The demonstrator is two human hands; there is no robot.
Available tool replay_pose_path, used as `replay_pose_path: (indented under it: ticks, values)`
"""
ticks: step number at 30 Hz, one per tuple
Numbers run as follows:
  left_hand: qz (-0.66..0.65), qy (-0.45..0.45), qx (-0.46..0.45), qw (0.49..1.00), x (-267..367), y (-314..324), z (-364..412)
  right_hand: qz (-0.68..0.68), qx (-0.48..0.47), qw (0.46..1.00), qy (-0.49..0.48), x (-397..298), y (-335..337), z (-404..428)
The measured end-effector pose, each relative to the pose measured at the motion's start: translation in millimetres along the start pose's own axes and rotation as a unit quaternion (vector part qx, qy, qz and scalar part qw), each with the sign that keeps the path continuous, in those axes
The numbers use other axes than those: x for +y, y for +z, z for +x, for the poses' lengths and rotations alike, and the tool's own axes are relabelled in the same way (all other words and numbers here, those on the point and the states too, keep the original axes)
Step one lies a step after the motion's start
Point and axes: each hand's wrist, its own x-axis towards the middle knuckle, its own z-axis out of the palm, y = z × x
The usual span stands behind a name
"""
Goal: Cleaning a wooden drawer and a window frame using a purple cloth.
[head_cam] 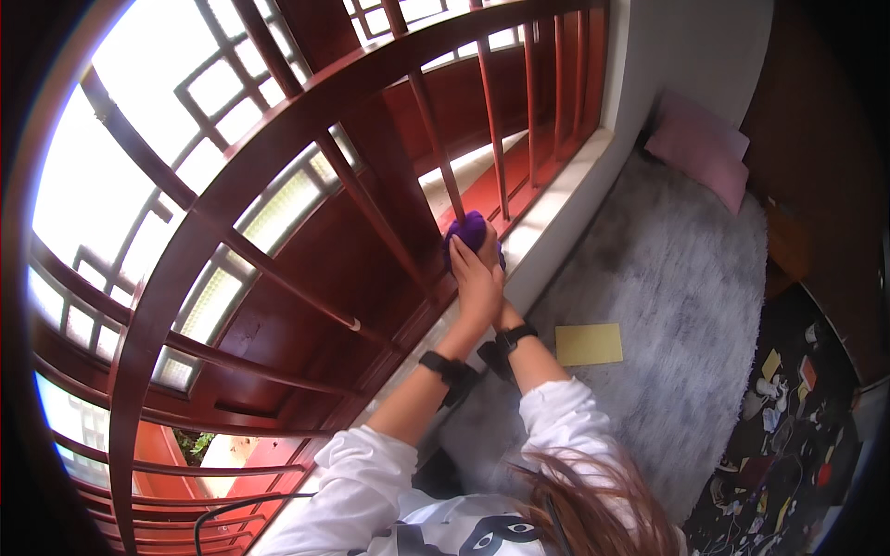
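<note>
A purple cloth (468, 228) is wrapped around the lower part of a dark red window bar (438, 142), just above the sill. My left hand (475, 281) presses on the cloth from the near side, its fingers pointing up along the bar. Behind it, my right hand (492, 243) also grips the cloth, partly covered by the left. Both hands are close together, and the fingers on the far side are hidden. Each wrist carries a black strap with a dark device.
Dark red bars join a curved rail (306, 104) before a lattice window. Beside the pale sill (539, 219), a grey fluffy rug (667, 299) holds a yellow sheet (589, 345) and pink cushions (699, 149). Cables and small items litter the dark floor (751, 479) at right.
</note>
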Motion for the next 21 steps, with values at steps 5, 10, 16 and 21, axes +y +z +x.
replay_pose_path:
  ticks: [5,10,16,21]
  values:
    - [-0.075,0.097,0.012,0.992,45,-24,-5,0.028,0.310,0.935,0.172,-29,-11,41]
    - [-0.137,0.086,0.154,0.975,90,-62,57,0.058,0.222,0.967,0.112,-80,-69,161]
    - [-0.107,0.046,0.199,0.973,90,-75,126,-0.024,0.154,0.987,0.039,-76,-33,266]
    - [-0.054,0.092,0.237,0.966,78,-71,139,-0.150,0.243,0.957,0.054,-63,-12,274]
